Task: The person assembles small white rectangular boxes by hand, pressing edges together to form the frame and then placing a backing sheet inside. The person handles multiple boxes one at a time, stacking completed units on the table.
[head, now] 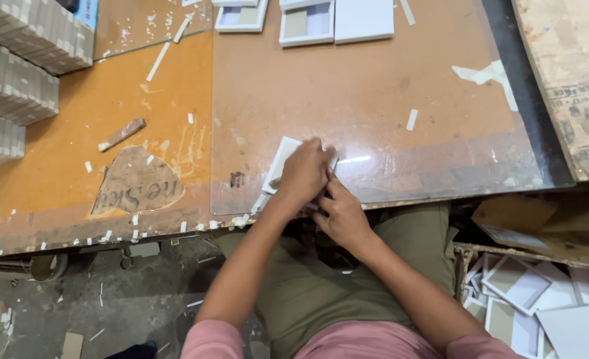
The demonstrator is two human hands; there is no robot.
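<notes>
At the far left of the tabletop point(68, 173), stacks of pale flat boards point(15, 73) stand on edge in rows. Just right of them a short wooden stick point(122, 134) lies aslant on the orange surface, above a torn brown patch point(138, 181) where the covering has peeled away. Small white paper scraps point(158, 61) are scattered around and along the near edge.

Right of that, a clear glass sheet point(387, 100) covers the middle of the tabletop. Near its front edge lies a small white rectangular frame point(281, 158), tilted a little, directly ahead of the person. The left hand point(303, 174) rests on top of the frame with its fingers curled, pressing down and covering most of it; only the frame's left corner and edge show. The right hand point(341, 214) sits just beside and slightly nearer the body, touching the left hand, its fingers bent in at the frame's near edge; whether it actually grips anything there cannot be told.

At the top of the glass, more white frames point(305, 23) lie flat side by side. Further right, a strip of pale tape point(487, 74) is stuck on the glass. At the lower right, below the tabletop, a box point(464, 256) holds a loose pile of white frames point(540, 299).
</notes>
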